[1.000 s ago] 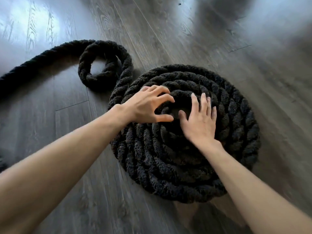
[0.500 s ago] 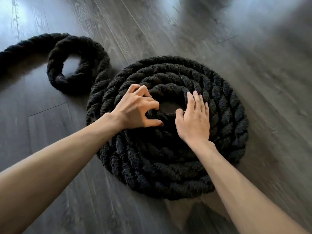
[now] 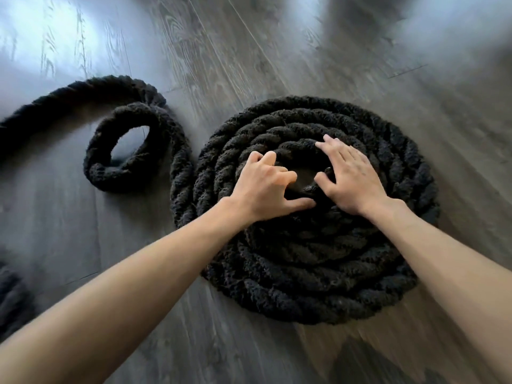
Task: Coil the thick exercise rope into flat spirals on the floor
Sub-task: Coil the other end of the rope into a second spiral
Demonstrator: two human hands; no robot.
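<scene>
A thick black twisted exercise rope lies on the floor as a large flat spiral (image 3: 318, 278) of several turns with a small hole at its centre. My left hand (image 3: 263, 189) sits on the inner turns left of the hole, fingers curled over the innermost turn and thumb stretched along the rope. On the inner turns right of the hole my right hand (image 3: 350, 181) presses flat with fingers nearly straight. From the spiral's left side the rope runs into a small loose loop (image 3: 122, 173), then trails off towards the left edge (image 3: 36, 112).
The floor (image 3: 277, 51) is dark grey wood-grain planks with bright glare at the upper left. Another dark stretch of rope (image 3: 11, 297) shows at the lower left edge. Bare floor surrounds the spiral on the right and front.
My left fingers have curled tighter onto the innermost turn. My right hand has shifted to the hole's right rim. The view has moved, so the small loop now sits lower and nearer.
</scene>
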